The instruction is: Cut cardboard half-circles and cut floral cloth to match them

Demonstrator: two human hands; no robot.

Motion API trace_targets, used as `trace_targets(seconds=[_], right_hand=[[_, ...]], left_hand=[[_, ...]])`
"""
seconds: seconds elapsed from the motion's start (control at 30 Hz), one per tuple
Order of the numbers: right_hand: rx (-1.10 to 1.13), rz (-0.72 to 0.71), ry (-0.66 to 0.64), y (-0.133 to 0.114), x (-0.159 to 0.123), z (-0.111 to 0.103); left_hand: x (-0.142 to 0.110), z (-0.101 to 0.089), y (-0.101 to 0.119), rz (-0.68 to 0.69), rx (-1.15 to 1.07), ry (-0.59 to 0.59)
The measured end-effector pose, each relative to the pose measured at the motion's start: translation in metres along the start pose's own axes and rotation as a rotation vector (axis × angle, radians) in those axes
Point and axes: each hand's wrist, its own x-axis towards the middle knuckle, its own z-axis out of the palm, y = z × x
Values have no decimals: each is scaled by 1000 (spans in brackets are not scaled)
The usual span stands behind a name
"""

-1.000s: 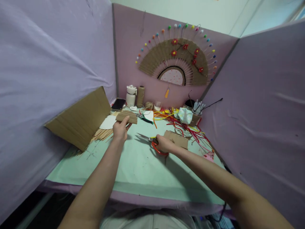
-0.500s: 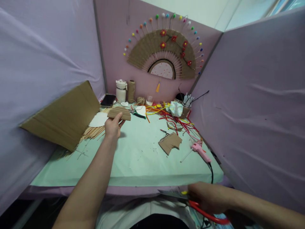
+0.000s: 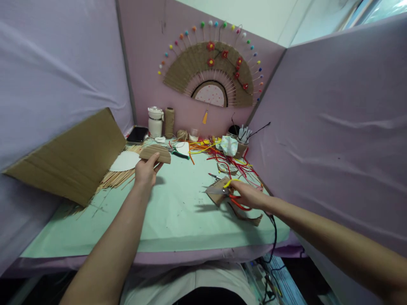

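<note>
My left hand (image 3: 145,171) is closed on a curved strip of corrugated cardboard (image 3: 155,153), held above the green mat (image 3: 178,212) toward the back left. Over the right side of the mat, my right hand (image 3: 249,195) grips red-handled scissors (image 3: 227,194), their blades pointing left. Just behind the blades lies a cardboard scrap (image 3: 216,186), and another scrap (image 3: 249,218) sits near the front edge under my wrist.
A large cardboard sheet (image 3: 68,156) leans at the left over a bundle of thin wooden sticks (image 3: 116,178) and a white half-disc (image 3: 125,162). Coloured strips (image 3: 222,159), a jar (image 3: 155,122), twine spools and a cup of tools line the back. A decorated fan (image 3: 211,70) hangs on the wall.
My right hand, which had dropped below the table's front edge with the scissors, has come back up over the right side of the mat. The left hand keeps holding the cardboard strip.
</note>
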Motion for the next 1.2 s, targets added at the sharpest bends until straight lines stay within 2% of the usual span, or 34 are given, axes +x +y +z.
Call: trace_targets(seconds=[0.17,0.3,0.4,0.5,0.57,0.67,0.7,0.73,0.8,0.9,1.03,1.1,1.2], right_hand=[[-133,-209,-118,7,54,3],[-199,-227,-96,-2,58,1],[-169,-187,-142,-18,34,0],[-62,-51,-263,-39,-7,-4],[5,31,-450,-49,-37,-10],[89,128,-862,-52,-77,-22],[99,170,-907,-50,-86,-27],[85,205,-900,-47,-92,-31],[56,243,-799,-40,-93,-36],[84,210,-567,-31,-65,-37],[67,306,-160,-23,10,-32],[5,388,-41,-19,55,-31],[-47,455,54,-12,118,-29]], left_hand=[[-1,-2,-5,7,47,-18],[-1,-4,-8,16,75,-38],[-1,-3,-8,12,86,-37],[-1,-2,-7,1,93,-31],[-1,-2,-6,-6,95,-23],[-2,-1,-6,-15,87,-24],[-2,0,-6,-19,85,-27],[-3,1,-7,-24,85,-31],[-4,3,-7,-35,91,-37],[-5,3,-9,-43,102,-46],[-3,1,-12,-54,105,-52],[-2,-1,-14,-103,107,-81],[0,-3,-19,-207,125,-165]])
